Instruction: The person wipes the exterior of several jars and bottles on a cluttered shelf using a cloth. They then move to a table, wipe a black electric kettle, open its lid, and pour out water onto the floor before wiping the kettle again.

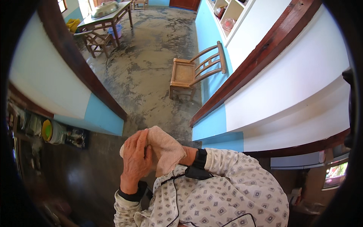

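A pinkish-beige terry cloth [167, 149] is bunched in front of my chest. My left hand [136, 156] grips its left side, with the back of the hand facing up and the thumb lying against the fabric. Of my right hand [189, 156] only the part by the wrist shows; the cloth drapes over the fingers and hides what they do. Both wrists carry black bands, and the sleeves have a printed diamond pattern.
A doorway with a dark red wooden frame [255, 65] stands ahead. Beyond it, a wooden chair [183, 72] is by the blue-and-white wall. Farther left is a table [120, 10] bearing a metal dome cover [105, 10]. Several containers [54, 132] sit at left.
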Available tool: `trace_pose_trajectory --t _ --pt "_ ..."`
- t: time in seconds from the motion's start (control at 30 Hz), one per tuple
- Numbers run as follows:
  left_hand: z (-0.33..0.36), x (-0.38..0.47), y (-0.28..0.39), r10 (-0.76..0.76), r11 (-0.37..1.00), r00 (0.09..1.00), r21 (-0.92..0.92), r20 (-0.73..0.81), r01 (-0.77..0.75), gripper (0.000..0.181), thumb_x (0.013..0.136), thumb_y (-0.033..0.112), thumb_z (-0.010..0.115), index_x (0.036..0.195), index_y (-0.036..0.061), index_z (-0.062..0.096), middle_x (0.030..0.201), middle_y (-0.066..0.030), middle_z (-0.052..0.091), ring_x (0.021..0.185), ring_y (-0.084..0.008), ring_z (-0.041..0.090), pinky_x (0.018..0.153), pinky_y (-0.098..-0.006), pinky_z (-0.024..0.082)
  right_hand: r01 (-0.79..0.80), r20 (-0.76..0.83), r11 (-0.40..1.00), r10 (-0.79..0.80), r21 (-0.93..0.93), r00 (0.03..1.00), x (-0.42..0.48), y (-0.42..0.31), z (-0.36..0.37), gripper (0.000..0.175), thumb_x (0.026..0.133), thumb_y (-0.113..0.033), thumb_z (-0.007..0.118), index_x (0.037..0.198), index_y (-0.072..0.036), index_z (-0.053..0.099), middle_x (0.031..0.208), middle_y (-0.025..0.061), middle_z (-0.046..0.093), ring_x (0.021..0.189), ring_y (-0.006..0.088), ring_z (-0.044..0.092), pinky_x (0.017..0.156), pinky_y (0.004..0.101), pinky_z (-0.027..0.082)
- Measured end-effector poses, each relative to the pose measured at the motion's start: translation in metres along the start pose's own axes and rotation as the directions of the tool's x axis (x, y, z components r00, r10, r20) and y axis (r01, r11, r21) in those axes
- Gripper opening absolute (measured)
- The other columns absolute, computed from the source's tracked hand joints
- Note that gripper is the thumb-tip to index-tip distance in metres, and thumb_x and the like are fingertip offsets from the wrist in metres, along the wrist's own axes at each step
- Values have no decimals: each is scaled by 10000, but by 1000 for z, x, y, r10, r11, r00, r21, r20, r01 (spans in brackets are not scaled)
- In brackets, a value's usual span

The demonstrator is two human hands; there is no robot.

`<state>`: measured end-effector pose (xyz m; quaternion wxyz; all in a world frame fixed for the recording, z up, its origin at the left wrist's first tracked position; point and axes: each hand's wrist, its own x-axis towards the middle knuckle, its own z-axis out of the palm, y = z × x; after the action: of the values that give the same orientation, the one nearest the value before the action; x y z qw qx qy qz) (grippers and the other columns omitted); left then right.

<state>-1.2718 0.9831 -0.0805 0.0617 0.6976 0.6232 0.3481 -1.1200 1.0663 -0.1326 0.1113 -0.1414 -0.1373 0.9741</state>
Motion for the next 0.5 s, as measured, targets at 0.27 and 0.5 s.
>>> trace_pose_trajectory --t 0.27,0.5 --pt "-85 113 -5 374 750 836 -399 -402 -528 234 738 21 742 940 -33 637 850 -136 665 735 -287 665 718 -388 557 -55 64 997 58 -47 996 52 -92 -28 353 1061 -198 563 1376 -55 492 1141 88 678 990 210 683 871 363 571" --pt "-69 248 -5 472 567 782 -539 -406 -623 203 744 9 725 927 -29 648 839 -125 669 731 -270 666 714 -378 554 -48 112 997 55 -67 992 86 -201 -53 346 1057 -201 570 1362 -53 504 1138 86 676 993 209 681 871 362 567"
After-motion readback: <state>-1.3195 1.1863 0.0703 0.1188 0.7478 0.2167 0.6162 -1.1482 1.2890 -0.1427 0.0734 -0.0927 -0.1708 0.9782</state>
